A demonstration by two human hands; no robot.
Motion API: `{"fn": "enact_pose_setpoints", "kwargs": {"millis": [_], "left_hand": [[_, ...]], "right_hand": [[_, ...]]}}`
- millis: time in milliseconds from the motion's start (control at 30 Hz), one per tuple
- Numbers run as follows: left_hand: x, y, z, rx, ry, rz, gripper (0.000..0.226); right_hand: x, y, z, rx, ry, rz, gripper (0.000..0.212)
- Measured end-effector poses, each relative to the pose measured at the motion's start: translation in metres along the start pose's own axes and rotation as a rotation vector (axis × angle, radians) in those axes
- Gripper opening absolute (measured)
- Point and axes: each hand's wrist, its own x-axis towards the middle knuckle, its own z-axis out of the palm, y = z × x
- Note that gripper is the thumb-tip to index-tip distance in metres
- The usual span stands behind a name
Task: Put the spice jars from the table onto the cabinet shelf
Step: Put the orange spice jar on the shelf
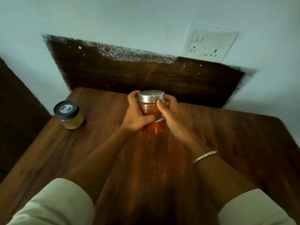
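A jar of red-brown spice with a silver lid (151, 109) is in the middle of the wooden table (227, 143), near its far edge. My left hand (135, 114) grips its left side, thumb across the front. My right hand (169, 114) grips its right side, with fingers curled up to the lid. Whether the jar rests on the table or is just off it, I cannot tell. A second jar with yellow contents and a black lid (69, 115) stands alone at the table's left edge. No cabinet shelf is in view.
A dark wooden panel (146, 75) is fixed to the pale wall behind the table. A wall socket plate (211, 41) sits above it on the right. Dark wooden furniture (17, 114) stands to the left of the table.
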Motion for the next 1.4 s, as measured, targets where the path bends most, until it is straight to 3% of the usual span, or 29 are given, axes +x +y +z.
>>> {"fn": "enact_pose_setpoints", "kwargs": {"millis": [67, 133, 233, 400, 567, 667, 767, 867, 967, 1167, 1400], "left_hand": [[-0.003, 0.011, 0.021, -0.074, -0.018, -0.009, 0.100], [-0.005, 0.020, 0.041, -0.104, -0.039, 0.002, 0.090], [-0.012, 0.029, 0.068, -0.081, -0.051, 0.027, 0.086], [-0.022, 0.040, 0.099, -0.040, -0.199, 0.064, 0.112], [-0.021, 0.055, 0.108, -0.032, -0.217, 0.109, 0.113], [-0.017, 0.064, 0.110, -0.069, -0.212, 0.100, 0.102], [-0.015, 0.070, 0.108, -0.047, -0.314, 0.063, 0.106], [-0.014, 0.075, 0.105, 0.027, -0.487, 0.041, 0.124], [-0.013, 0.084, 0.100, 0.148, -0.556, 0.037, 0.137], [-0.016, 0.094, 0.100, 0.463, -0.494, 0.131, 0.135], [-0.020, 0.104, 0.109, 0.537, -0.394, 0.319, 0.124]], "right_hand": [[-0.011, -0.004, -0.018, 0.002, -0.070, -0.003, 0.041], [-0.023, -0.008, -0.034, 0.009, -0.071, 0.000, 0.031], [-0.035, -0.015, -0.056, -0.010, 0.008, 0.000, 0.042], [-0.048, -0.026, -0.085, 0.029, 0.128, 0.039, 0.041], [-0.064, -0.031, -0.119, 0.058, -0.021, 0.041, 0.062], [-0.073, -0.030, -0.140, 0.093, -0.174, 0.048, 0.094], [-0.077, -0.031, -0.153, -0.045, -0.267, -0.002, 0.117], [-0.078, -0.032, -0.159, -0.071, -0.226, -0.038, 0.119], [-0.082, -0.032, -0.162, -0.102, -0.188, -0.048, 0.116], [-0.092, -0.035, -0.163, -0.106, -0.157, -0.052, 0.112], [-0.098, -0.047, -0.173, -0.121, -0.116, -0.102, 0.112]]}}
